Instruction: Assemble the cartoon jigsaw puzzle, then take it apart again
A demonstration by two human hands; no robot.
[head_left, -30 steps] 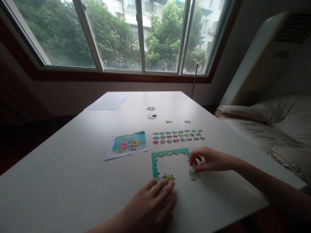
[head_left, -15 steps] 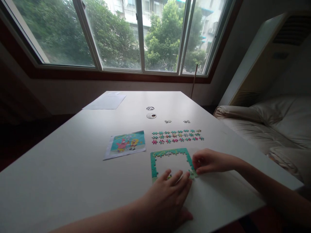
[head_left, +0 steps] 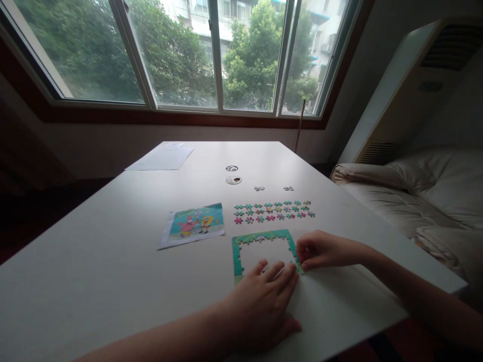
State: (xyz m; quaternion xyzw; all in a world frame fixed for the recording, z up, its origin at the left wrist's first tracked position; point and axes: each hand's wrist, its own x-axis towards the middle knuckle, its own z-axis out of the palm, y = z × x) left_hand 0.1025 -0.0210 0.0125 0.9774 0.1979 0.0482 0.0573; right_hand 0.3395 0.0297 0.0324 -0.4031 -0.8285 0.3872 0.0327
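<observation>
A green jigsaw border (head_left: 237, 256) lies on the table, its middle unfilled. My left hand (head_left: 260, 306) rests palm down over its near side with the fingers stretched out, hiding much of that edge. At the border's right edge, my right hand (head_left: 320, 250) has its fingers curled and its thumb near the fingertips. Those fingertips touch the lower right of the border; whether a piece is between them cannot be made out. Beyond the border, loose puzzle pieces (head_left: 270, 218) lie in several rows. To the left is a printed picture sheet (head_left: 196, 221) with cartoon figures.
Two small piles of pieces (head_left: 259, 188) (head_left: 288, 188) lie behind the rows. Farther back are two round objects (head_left: 233, 180) (head_left: 231, 168). A white paper (head_left: 160, 158) lies at the white table's (head_left: 94, 251) far left corner. A sofa (head_left: 392, 186) stands at the right.
The view has shifted slightly, moving everything a little left. My left fingers have edged slightly over the border's lower right corner. My right hand stays at the right edge.
</observation>
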